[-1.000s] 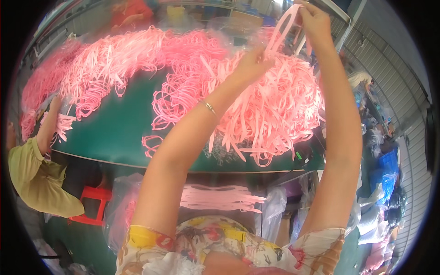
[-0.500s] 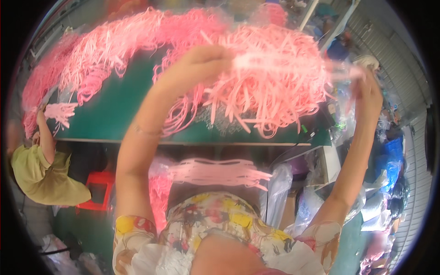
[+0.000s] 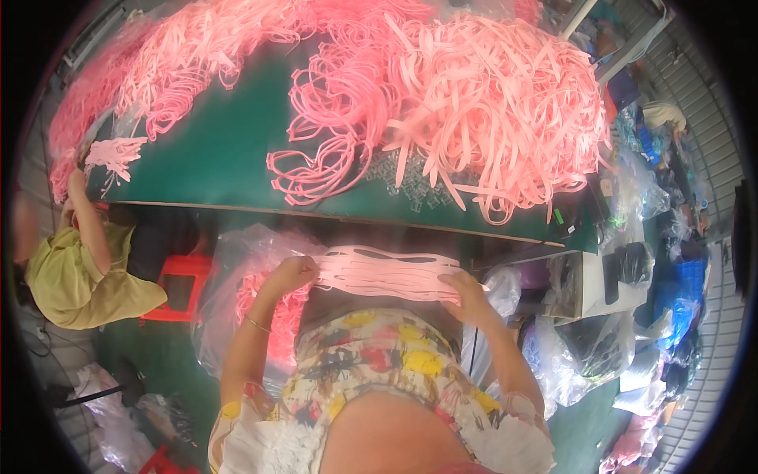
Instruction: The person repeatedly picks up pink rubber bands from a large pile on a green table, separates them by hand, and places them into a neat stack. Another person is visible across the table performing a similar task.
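Across my lap lies a flat bundle of pale pink straps, stretched out side by side. My left hand is closed at the bundle's left end, fingers pinched on strap ends. At the other end my right hand has its fingertips closed on the straps. On the green table beyond rises a big loose heap of pale pink straps. Left of it lie deeper pink looped cords. Small see-through plastic pieces are scattered by the heap's near edge.
The green table has its front edge just beyond my lap. A plastic bag with pink straps stands by my left forearm. A co-worker in a yellow-green top sits far left, near a red stool. Bags and a white box crowd the right.
Both hands have come down from over the heap to the lap, where they now grip the bundle's ends. The strap held stretched in the air is now down at the bundle. The view has shifted.
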`<state>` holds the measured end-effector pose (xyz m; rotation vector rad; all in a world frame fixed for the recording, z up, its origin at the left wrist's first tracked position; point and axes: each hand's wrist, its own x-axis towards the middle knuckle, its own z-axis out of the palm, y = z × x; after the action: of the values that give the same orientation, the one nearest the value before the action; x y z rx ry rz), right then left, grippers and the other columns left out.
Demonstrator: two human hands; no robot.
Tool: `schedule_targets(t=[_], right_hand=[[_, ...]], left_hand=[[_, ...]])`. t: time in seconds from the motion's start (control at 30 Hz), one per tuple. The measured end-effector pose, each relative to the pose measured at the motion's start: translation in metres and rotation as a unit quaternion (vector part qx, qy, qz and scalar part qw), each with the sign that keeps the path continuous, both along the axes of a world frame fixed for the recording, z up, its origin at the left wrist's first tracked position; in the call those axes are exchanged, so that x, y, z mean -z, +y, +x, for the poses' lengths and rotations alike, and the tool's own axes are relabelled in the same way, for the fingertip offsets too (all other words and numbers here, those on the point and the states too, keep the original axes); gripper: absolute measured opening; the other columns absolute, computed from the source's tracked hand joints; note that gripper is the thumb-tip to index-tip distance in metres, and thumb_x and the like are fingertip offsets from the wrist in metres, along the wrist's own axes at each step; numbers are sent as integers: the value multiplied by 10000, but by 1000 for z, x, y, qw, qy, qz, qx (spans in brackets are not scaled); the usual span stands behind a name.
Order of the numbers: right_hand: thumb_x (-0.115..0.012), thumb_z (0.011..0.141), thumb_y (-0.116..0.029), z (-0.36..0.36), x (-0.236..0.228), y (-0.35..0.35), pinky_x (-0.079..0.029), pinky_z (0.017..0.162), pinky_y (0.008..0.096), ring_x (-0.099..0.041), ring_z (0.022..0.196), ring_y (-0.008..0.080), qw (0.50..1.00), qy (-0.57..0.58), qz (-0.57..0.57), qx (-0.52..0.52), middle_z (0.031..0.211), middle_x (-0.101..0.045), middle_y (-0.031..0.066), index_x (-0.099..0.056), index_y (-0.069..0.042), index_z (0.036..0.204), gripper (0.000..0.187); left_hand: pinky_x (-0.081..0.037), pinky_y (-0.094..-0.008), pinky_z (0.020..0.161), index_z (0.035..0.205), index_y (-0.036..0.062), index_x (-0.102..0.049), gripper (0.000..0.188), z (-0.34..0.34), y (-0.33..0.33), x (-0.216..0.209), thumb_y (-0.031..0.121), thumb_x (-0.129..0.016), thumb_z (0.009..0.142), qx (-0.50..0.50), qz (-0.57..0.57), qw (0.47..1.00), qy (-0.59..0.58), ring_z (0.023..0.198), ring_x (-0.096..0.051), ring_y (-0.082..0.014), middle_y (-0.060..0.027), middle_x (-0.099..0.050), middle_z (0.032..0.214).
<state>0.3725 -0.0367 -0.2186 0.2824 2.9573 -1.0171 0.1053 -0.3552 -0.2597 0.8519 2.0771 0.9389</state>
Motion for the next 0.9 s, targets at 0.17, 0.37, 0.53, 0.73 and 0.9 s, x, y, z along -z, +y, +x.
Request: schedule_targets(t=[0.17, 0.37, 0.53, 0.73, 0.9], right_hand=[[-649, 721, -160, -49, -86, 26, -466, 712, 346, -592, 783, 249, 995, 4, -82, 64, 858, -596, 110, -623, -61, 982, 281], [-611, 776, -360, -196, -154, 98, -465, 666, 358, -622, 739, 272, 939, 241, 99, 226, 721, -620, 167, -638, -19, 859, 352], [-603, 763, -309, -260, -154, 146, -453, 620, 357, -602, 666, 249, 960, 114, 143, 211, 659, -606, 148, -640, -1, 832, 318], [-553, 829, -192, -230, -211, 134, -436, 621, 255, -534, 635, 120, 938, 216, -203, 181, 677, -560, 22, -583, -15, 770, 189], [-529, 859, -196, -216, -259, 142, -402, 564, 229, -476, 573, 94, 947, 192, -238, 102, 638, -517, 1, -582, -38, 818, 172]], left_hand=[[-473, -343, 730, 1002, 5, -589, 308, 8, -5, 2, 142, -612, 728, 14, -22, 961, 277, 840, -608, -281, -177, -618, 933], [-472, -336, 756, 1052, 6, -580, 309, 24, 66, -129, 145, -610, 777, 168, 141, 976, 11, 876, -599, -260, -159, -607, 970], [-471, -349, 693, 909, -13, -610, 188, 4, 127, -194, 116, -577, 775, 131, 261, 946, 143, 766, -609, -281, -159, -617, 857], [-464, -343, 799, 1053, 0, -588, 306, -78, 231, -208, 128, -590, 775, -11, 370, 913, 173, 893, -607, -270, -161, -628, 963], [-463, -303, 780, 1096, 7, -564, 351, -93, 299, -215, 111, -608, 764, 57, 312, 917, 240, 885, -592, -206, -117, -614, 997]])
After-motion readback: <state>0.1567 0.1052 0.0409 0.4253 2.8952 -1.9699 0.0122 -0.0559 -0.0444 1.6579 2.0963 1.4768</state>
